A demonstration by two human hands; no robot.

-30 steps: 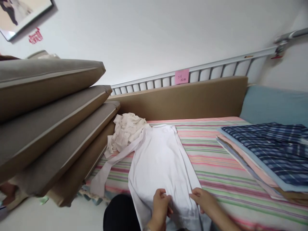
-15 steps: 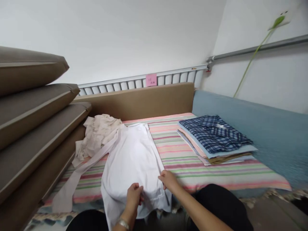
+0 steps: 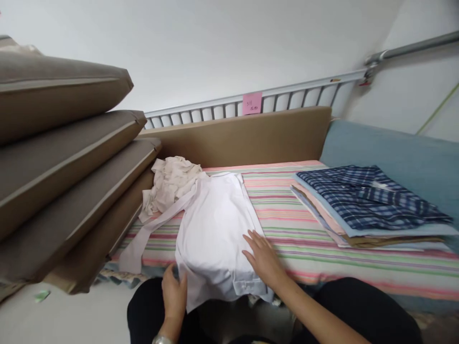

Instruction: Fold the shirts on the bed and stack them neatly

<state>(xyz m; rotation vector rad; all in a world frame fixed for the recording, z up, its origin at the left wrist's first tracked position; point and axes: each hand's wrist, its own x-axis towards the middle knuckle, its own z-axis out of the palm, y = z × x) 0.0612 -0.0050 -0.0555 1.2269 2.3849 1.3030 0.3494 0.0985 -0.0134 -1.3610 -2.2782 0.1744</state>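
A white shirt (image 3: 218, 224) lies spread on the striped cloth, its lower part hanging over the front edge. One pale sleeve (image 3: 158, 229) stretches out from it to the left. My right hand (image 3: 264, 260) is open, fingers spread, on the shirt's right side near the cuff (image 3: 247, 286). At the shirt's lower left edge is my left hand (image 3: 174, 290), thumb and fingers apart around a gap; whether it touches the fabric I cannot tell. A crumpled cream garment (image 3: 174, 184) lies against the shirt's far left corner.
A stack of folded clothes with a blue plaid shirt (image 3: 362, 198) on top sits at the right on the striped cloth (image 3: 283, 205). Thick brown cushions (image 3: 71, 157) are piled at the left. Behind stand a brown panel (image 3: 236, 141) and a radiator (image 3: 201, 114) with a pink note (image 3: 252, 103).
Both hands have opened from closed fingers. My left hand has shifted to the shirt's left edge, and my right hand has spread on its right side. The view has turned left.
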